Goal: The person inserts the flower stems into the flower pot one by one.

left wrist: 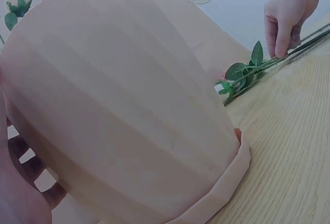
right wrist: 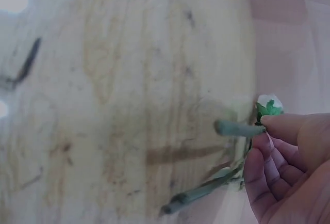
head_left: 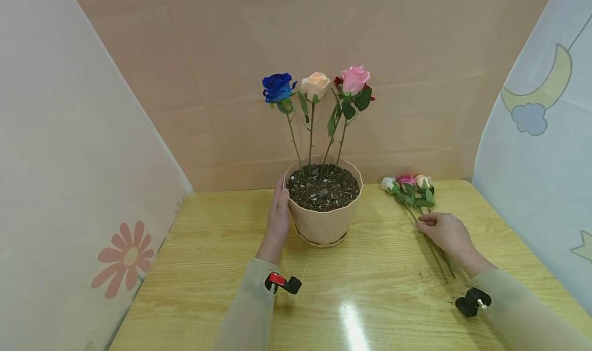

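My left hand rests along the left side of a beige ribbed flowerpot, its fingers extended against the wall. Dark soil fills the pot. Upright in it stand a blue rose, a cream rose, a pink rose and, partly hidden behind, a red rose. To the right, my right hand pinches the stem of a white rose between thumb and fingers. Beside it on the table lie a magenta rose and a pale pink rose.
The pot stands in a matching saucer on a wooden table. A tan backdrop rises behind the table's far edge. Pale patterned panels flank the left and right sides. Small dark bits lie near the right wrist.
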Demonstrator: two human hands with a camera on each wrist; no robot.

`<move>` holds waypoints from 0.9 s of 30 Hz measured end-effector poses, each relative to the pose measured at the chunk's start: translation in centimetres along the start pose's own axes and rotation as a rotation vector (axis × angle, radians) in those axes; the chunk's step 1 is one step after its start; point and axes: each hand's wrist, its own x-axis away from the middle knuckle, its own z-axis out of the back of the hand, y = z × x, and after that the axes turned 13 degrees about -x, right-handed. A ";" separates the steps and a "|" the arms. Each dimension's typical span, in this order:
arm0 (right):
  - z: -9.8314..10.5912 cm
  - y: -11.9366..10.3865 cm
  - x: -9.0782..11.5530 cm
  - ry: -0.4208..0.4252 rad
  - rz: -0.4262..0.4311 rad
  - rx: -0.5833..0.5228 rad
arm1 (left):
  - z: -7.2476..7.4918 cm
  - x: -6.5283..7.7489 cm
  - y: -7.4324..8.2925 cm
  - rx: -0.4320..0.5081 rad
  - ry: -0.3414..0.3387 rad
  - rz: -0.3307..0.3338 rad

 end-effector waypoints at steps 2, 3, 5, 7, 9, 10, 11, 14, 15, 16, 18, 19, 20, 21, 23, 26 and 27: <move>0.2 -0.3 0.2 -0.005 0.005 -0.018 | 0.0 0.0 0.0 -0.002 0.003 0.000; 0.4 -0.5 0.2 -0.009 0.006 -0.030 | -0.1 0.0 0.0 -0.005 0.005 -0.001; 0.6 -0.8 0.4 -0.013 0.003 -0.059 | -0.1 0.0 0.0 -0.010 0.008 -0.003; 0.7 -1.3 0.5 -0.013 0.001 -0.084 | -0.1 0.1 0.0 -0.014 0.011 -0.004; 0.9 -1.7 0.5 -0.012 -0.010 -0.115 | -0.1 0.1 0.0 -0.013 0.012 -0.001; 1.0 -2.0 0.5 -0.011 -0.015 -0.131 | -0.1 0.1 0.0 -0.011 0.010 0.001; 1.0 -2.2 0.5 -0.005 -0.017 -0.142 | -0.1 0.1 0.0 -0.009 0.010 0.003; 1.2 -3.1 0.5 0.015 -0.014 -0.181 | -0.1 0.2 0.0 -0.009 0.008 0.010; 1.3 -3.4 0.5 0.025 -0.010 -0.199 | -0.1 0.2 0.0 -0.010 0.008 0.010; 1.3 -3.7 0.5 0.037 -0.005 -0.211 | -0.1 0.2 0.0 -0.010 0.008 0.008; 1.5 -4.3 0.5 0.063 0.008 -0.237 | -0.1 0.2 0.1 -0.016 0.009 0.006; 1.6 -4.7 0.5 0.078 0.016 -0.248 | -0.1 0.2 0.1 -0.016 0.009 0.005; 1.6 -5.1 0.5 0.089 0.024 -0.263 | -0.1 0.2 0.2 -0.018 0.009 0.005; 1.7 -5.4 0.6 0.100 0.030 -0.278 | -0.1 0.2 0.3 -0.019 0.009 0.004; 1.9 -6.3 0.8 0.128 0.048 -0.299 | -0.1 0.2 0.3 -0.021 0.010 0.003; 2.2 -7.7 1.0 0.176 0.084 -0.311 | -0.1 0.2 0.3 -0.025 0.010 -0.001; 2.4 -8.2 1.1 0.194 0.096 -0.310 | -0.2 0.2 0.3 -0.026 0.010 -0.002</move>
